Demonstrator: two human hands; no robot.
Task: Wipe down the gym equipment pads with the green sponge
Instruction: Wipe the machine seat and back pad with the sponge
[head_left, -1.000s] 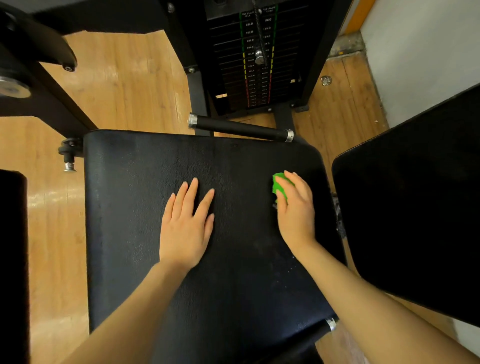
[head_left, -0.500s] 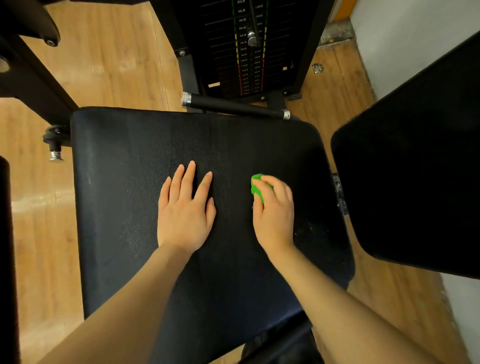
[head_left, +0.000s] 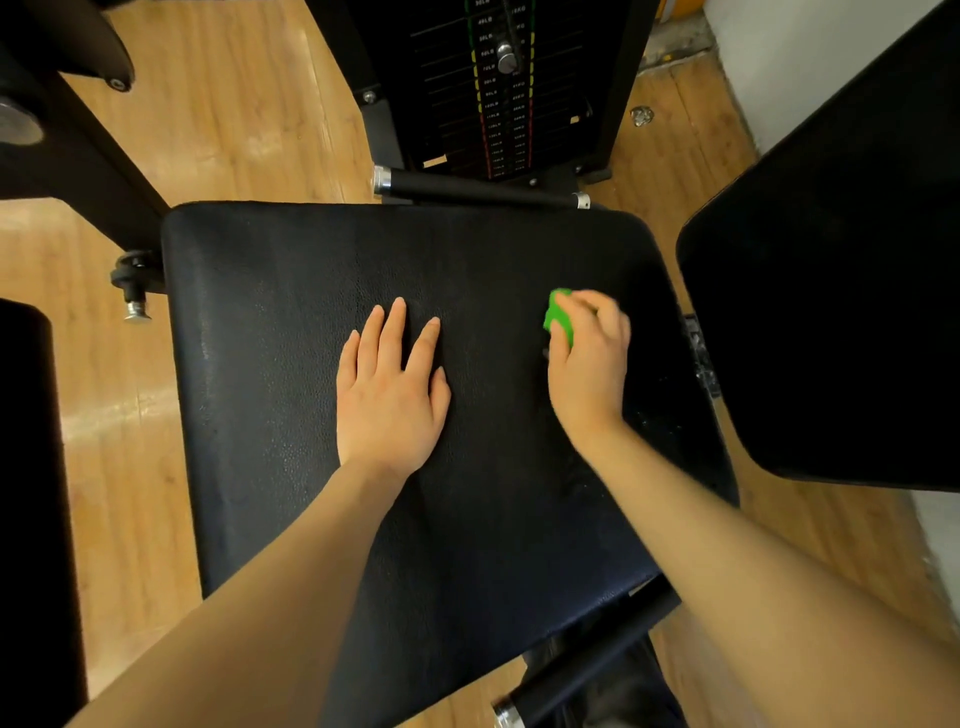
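Head view: green sponge (head_left: 558, 315) under right hand (head_left: 589, 364).

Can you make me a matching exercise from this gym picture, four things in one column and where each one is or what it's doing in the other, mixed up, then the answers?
1. left hand
2. green sponge
3. weight stack
4. black bar

A. gripped in the right hand
B. lying just beyond the seat pad's far edge
C. flat on the pad, fingers straight
D. upright, at the top of the view

Pairs: 1-C, 2-A, 3-D, 4-B
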